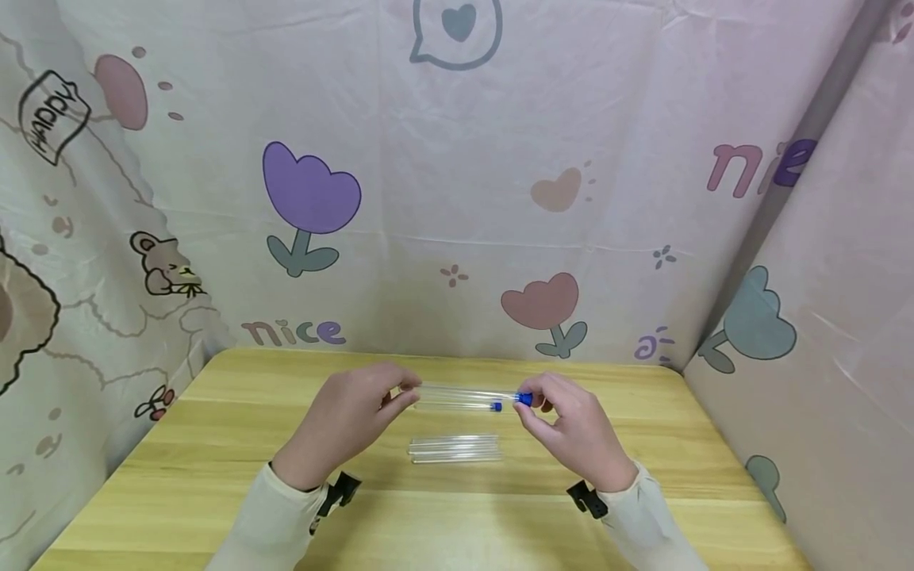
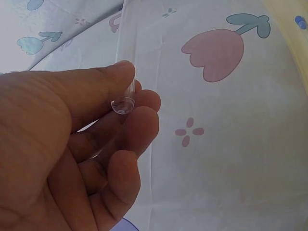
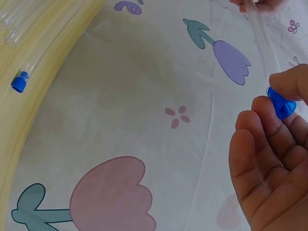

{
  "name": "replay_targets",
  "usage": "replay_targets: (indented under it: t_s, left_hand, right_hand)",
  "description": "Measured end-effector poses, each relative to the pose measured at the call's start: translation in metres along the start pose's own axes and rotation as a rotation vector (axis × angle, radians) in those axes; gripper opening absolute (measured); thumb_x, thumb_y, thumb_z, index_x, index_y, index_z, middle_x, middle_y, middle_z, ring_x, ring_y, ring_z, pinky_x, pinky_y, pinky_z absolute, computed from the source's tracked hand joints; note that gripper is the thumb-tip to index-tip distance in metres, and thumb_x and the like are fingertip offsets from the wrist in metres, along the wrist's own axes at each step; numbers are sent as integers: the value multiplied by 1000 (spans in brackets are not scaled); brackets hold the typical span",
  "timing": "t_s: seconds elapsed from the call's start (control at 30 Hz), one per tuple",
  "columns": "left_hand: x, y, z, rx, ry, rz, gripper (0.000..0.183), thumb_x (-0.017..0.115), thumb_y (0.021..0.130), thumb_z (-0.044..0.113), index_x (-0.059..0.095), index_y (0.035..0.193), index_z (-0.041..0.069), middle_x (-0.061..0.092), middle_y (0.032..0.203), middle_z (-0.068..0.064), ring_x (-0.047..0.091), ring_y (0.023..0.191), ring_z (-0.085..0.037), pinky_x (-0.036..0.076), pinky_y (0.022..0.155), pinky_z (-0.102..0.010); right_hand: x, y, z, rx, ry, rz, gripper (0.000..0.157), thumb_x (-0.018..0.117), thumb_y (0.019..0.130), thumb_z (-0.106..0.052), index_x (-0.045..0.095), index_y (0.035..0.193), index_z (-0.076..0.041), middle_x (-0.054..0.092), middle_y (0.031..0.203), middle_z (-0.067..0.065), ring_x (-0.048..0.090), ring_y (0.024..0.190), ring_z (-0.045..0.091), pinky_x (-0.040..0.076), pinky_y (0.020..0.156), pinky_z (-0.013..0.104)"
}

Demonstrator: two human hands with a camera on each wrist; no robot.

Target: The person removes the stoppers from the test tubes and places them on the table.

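A clear test tube (image 1: 467,393) is held level above the table between both hands. My left hand (image 1: 362,416) pinches its rounded bottom end between thumb and fingers; that end (image 2: 123,105) shows in the left wrist view. At the tube's other end, the thumb and fingers of my right hand (image 1: 571,424) grip a blue cap (image 3: 281,102) that sits at the tube's mouth. How deeply the cap is seated cannot be told. Behind and below lies another tube with a blue cap (image 1: 497,407) on the table.
Several clear tubes without visible caps (image 1: 455,449) lie side by side on the wooden table (image 1: 443,523), nearer to me. A printed cloth (image 1: 435,198) hangs behind the table and along both sides.
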State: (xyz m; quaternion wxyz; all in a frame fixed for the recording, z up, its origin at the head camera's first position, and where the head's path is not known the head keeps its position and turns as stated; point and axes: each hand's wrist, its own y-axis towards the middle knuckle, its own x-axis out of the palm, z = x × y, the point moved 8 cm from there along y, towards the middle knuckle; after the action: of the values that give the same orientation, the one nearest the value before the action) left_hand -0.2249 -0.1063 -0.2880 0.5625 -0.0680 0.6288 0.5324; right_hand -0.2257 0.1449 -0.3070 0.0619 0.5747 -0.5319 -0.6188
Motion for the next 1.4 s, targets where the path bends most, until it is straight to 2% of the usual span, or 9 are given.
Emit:
replay_targets:
  t_s: [0.17, 0.33, 0.4, 0.53, 0.7, 0.9, 1.13, 1.3, 1.4]
  left_hand:
    - [-1, 0, -1, 14, 23, 9, 9, 79, 93, 23, 77, 102, 20, 74, 94, 11, 57, 67, 1, 48, 59, -20]
    - [-3, 0, -1, 38, 34, 28, 11, 79, 93, 21, 77, 103, 17, 76, 96, 9, 67, 75, -3, 55, 64, -24]
    - [-4, 0, -1, 43, 29, 34, 12, 79, 93, 21, 77, 104, 16, 76, 96, 8, 69, 77, -4, 56, 65, -25]
    - [-6, 0, -2, 18, 9, 28, 12, 78, 94, 21, 76, 105, 16, 75, 96, 8, 65, 74, -3, 54, 64, -24]
    - [-2, 1, -9, -55, -18, -33, 11, 77, 95, 24, 74, 104, 20, 71, 94, 12, 56, 70, -1, 49, 62, -22]
    - [26, 1, -25, -95, -33, -107, 9, 78, 94, 24, 76, 101, 20, 70, 93, 11, 54, 70, -2, 48, 63, -24]
    - [77, 2, -41, -146, 6, -216, 10, 78, 94, 26, 77, 98, 17, 72, 92, 8, 59, 74, -5, 53, 70, -27]
    - [106, -2, -54, -212, -5, -288, 9, 78, 93, 24, 78, 96, 16, 71, 87, 9, 60, 74, -6, 54, 70, -29]
    - [122, -6, -64, -252, -41, -315, 7, 79, 93, 22, 78, 95, 15, 71, 86, 8, 61, 74, -7, 55, 72, -31]
  right_hand:
    - [2, -1, -1, -22, 45, -21, 16, 78, 89, -6, 67, 98, -15, 60, 86, -11, 55, 75, 6, 54, 64, 24]
    - [5, -1, 0, -31, 121, -64, 4, 71, 99, -17, 68, 99, -14, 62, 89, -11, 59, 74, 12, 54, 65, 24]
    - [5, -1, 1, -28, 127, -69, 3, 71, 98, -17, 68, 99, -15, 62, 89, -11, 59, 74, 13, 53, 64, 23]
    - [0, -2, 1, -25, 125, -63, 15, 75, 93, -6, 69, 102, -16, 62, 88, -11, 59, 74, 9, 53, 65, 21]
    - [-6, -2, 3, -6, 116, -50, 23, 77, 89, 0, 70, 105, -15, 62, 88, -12, 58, 77, 2, 54, 68, 18]
    - [-5, 1, 1, -9, 108, -89, 18, 76, 93, -4, 70, 106, -14, 64, 93, -11, 59, 83, 4, 57, 70, 21]
    - [-1, -1, 2, -14, 64, -225, 14, 76, 95, -13, 70, 106, -20, 61, 103, -12, 56, 92, 6, 56, 74, 26]
    - [1, -1, 5, -18, 38, -236, 17, 75, 96, -11, 67, 109, -19, 61, 102, -13, 58, 92, 5, 54, 79, 26]
    - [1, -1, 7, 8, 48, -256, 17, 75, 96, -12, 67, 109, -20, 62, 102, -14, 59, 93, 2, 56, 79, 28]
